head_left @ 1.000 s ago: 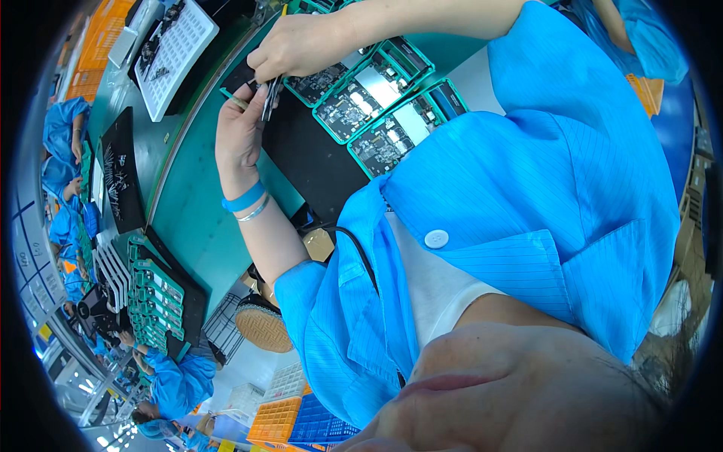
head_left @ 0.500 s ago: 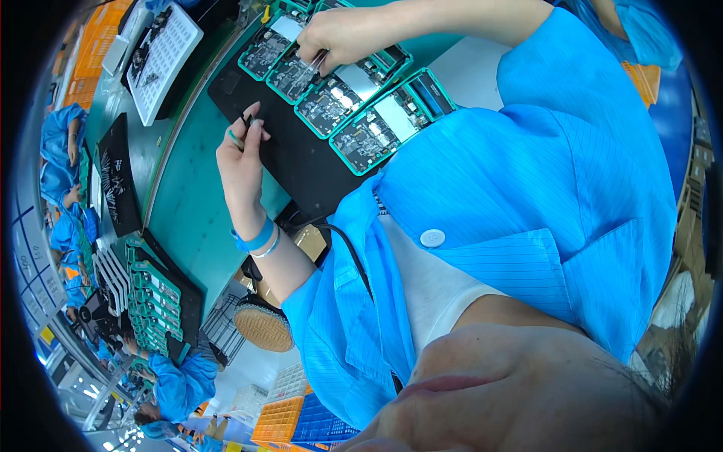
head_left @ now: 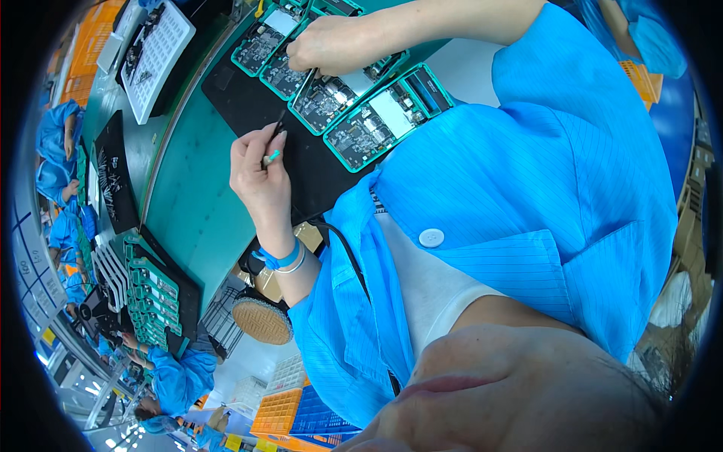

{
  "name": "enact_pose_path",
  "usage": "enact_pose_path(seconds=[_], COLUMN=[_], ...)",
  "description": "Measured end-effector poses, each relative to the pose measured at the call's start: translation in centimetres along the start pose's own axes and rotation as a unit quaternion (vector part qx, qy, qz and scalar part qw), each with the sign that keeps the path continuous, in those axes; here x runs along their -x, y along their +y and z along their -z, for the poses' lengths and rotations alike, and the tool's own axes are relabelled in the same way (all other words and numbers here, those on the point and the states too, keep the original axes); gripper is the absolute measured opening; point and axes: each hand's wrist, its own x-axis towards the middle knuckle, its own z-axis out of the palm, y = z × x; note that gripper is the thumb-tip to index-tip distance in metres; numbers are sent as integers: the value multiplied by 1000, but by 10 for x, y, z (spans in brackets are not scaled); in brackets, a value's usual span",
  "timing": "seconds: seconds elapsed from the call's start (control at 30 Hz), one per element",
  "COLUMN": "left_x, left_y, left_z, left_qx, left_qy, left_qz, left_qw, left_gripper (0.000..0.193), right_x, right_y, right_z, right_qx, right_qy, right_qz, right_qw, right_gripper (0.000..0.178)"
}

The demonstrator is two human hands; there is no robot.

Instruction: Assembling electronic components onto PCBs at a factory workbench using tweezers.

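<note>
My right hand (head_left: 331,47) is closed above a row of open electronic devices in teal frames. It pinches slim tweezers (head_left: 304,84), which point down at the circuit boards. Beneath them lie a device (head_left: 283,77) partly covered by the hand and its neighbour (head_left: 322,105). Another device (head_left: 370,129), showing a pale panel and circuit board, lies closest to my body. My left hand (head_left: 260,169) hovers by the edge of a black mat (head_left: 309,162), fingers pinched on a thin dark strip (head_left: 279,123). A small green piece (head_left: 272,157) shows at its fingers.
A white slotted tray (head_left: 160,64) holding small dark parts stands across the green table (head_left: 192,169). Farther left are a black panel (head_left: 113,173) and a rack of teal frames (head_left: 154,294). A round stool (head_left: 262,320) and orange crates (head_left: 279,410) are below. Co-workers in blue sit along the left.
My left hand has moved right and slightly down, turning at the wrist with the dark strip. The right hand has shifted slightly left and down, and its tweezers have changed angle.
</note>
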Motion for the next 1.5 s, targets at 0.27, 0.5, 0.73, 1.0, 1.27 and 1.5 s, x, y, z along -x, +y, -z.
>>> enact_pose_path(seconds=[0.27, 0.5, 0.73, 1.0, 1.27, 1.5], left_x=[5, -3, -9, -11, -7, 0], left_y=[26, 33, 29, 26, 22, 21], left_z=[-23, -40, -50, -64, -69, -74], left_qx=[55, 75, 83, 45, 12, 38], left_qy=[-68, -90, -141, -114, -66, -75], left_qz=[-55, -87, -109, -168, -228, -148], left_qw=[995, 989, 980, 978, 971, 985], left_gripper=[16, 12, 12, 12, 15, 16], right_x=[-11, 7, 35, 49, 58, 67], right_y=[14, 41, 29, 29, 17, 6], right_z=[16, 32, 39, 37, 49, 52], right_qx=[-169, -244, -247, -232, -236, -297], right_qy=[-58, 101, 104, 129, 110, 111], right_qz=[-37, -11, -33, -53, -55, -36], right_qw=[983, 964, 963, 963, 964, 948], right_gripper=[22, 39, 36, 32, 31, 27])
